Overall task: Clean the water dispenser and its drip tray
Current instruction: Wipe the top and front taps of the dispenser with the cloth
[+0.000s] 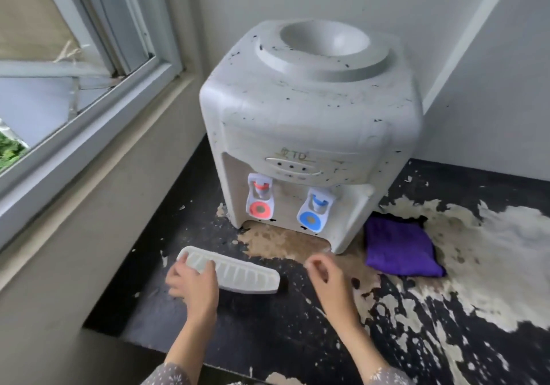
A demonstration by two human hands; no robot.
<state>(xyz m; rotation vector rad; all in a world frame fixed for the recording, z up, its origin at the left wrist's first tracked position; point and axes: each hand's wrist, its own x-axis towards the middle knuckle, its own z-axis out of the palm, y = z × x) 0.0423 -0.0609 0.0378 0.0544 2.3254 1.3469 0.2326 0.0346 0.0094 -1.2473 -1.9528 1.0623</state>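
Fingers (205,265) of the left hand (193,285) curl over the near-left end of the long white ribbed plastic drip tray (238,276), gripping it w/ the tray lying low-centre of the frame on the black, paint-flaked counter (268,340), just in front of the dirty white plastic water dispenser (309,134) & apart from it. Right hand (327,274) hovers right of the tray, fingers loosely bent, holding nothing. Tray looks light, stiff, thin-walled, prob. hollow: one hand is enough, but best held by the long rims or both ends so it doesn't twist; slats could snap if squeezed, & it'd be slippery when wet. Dispenser is bulky, smooth-sided, prob. heavier: take it w/ two hands low on the sides. Folded purple microfibre cloth (401,250), soft & limp, lies right of centre, beside the dispenser's base.
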